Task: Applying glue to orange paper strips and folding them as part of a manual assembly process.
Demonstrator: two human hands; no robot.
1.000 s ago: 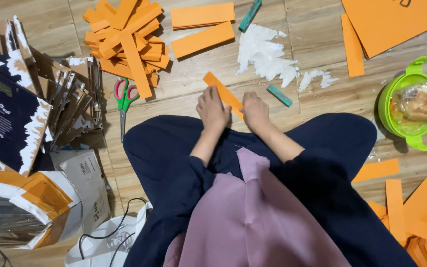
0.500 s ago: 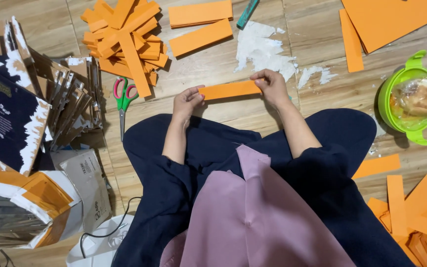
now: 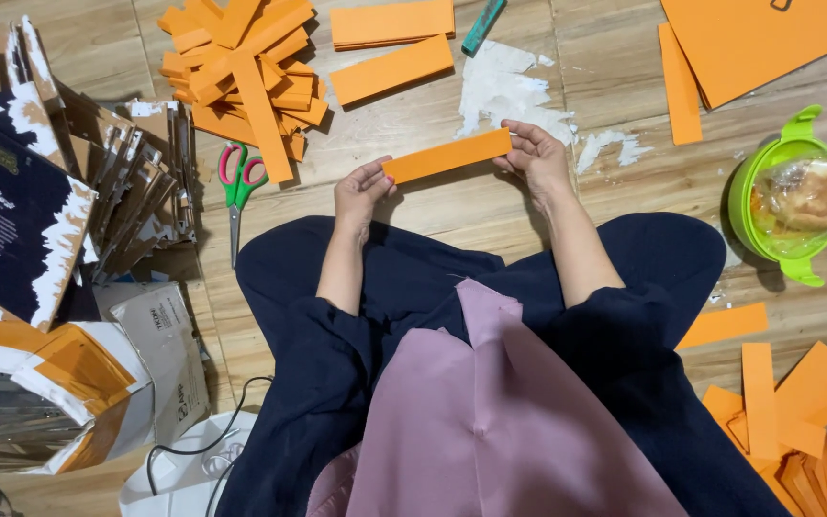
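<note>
Seated worker on a wooden floor [image 3: 413, 206]. The left hand [image 3: 361, 191] and right hand [image 3: 536, 158] each pinch one end of an orange paper strip [image 3: 447, 155], held level above the floor. Step in hand, by appearance: handling a single cut strip. A pile of strips [image 3: 241, 57] and scissors [image 3: 239, 187] lie to the left.

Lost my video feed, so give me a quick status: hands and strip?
Left hand and right hand each pinch one end of the orange strip. Strip held level above the floor. Nothing between the hands; scissors lie to the left.
</note>
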